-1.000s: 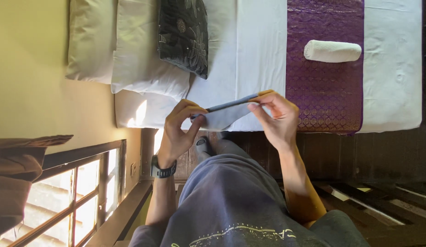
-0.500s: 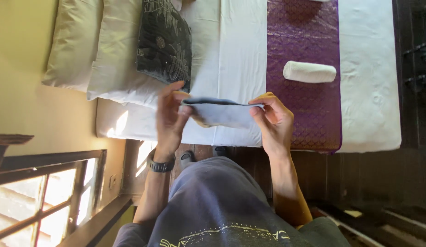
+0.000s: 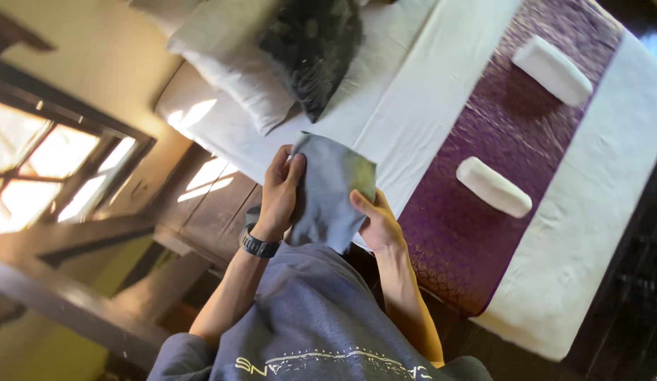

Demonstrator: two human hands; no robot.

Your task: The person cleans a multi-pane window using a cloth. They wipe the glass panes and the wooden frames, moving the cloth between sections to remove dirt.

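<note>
We list a white-sheeted bed (image 3: 420, 106) with purple runner (image 3: 498, 141). On it: two rolled white towels (image 3: 493, 186), dark patterned cushion (image 3: 311, 49), white pillow (image 3: 236, 77).

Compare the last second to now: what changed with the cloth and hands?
The grey cloth, earlier stretched edge-on between both hands, is turned to show its flat face. The left hand now pinches its upper edge, and the right hand supports it from below. Both hands kept their grip. The two white rolled towels stayed on the purple runner.
</note>
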